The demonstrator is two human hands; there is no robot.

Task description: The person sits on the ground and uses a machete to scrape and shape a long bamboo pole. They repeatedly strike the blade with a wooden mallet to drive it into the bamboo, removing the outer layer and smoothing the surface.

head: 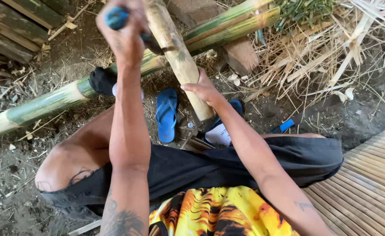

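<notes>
Bare, dusty earth filled most of what we saw, littered with chips and dry slivers, with a slatted bamboo platform closing off the lower right corner. Across that ground ran a long green bamboo pole, slanting from the left edge up to the top right, and a heap of pale split strips crowded the upper right. More dark poles lay stacked in the upper left corner.

Standing tilted over the green pole was a thicker tan bamboo length, its lower end down on the ground between our legs. Our right hand was wrapped around its lower half, fingers closed on the stem. Our left hand was raised just beside the upper part of that same piece, clenched around a blue-handled tool; its dark blade met the tan bamboo just above the crossing with the green pole. So the two hands were apart, one high, one low, both against the one stem.

Open ground was scarce: a blue sandal lay just left of the bamboo's foot, a second blue-handled blade rested on the dirt to the right, and our knees hemmed in the rest.
</notes>
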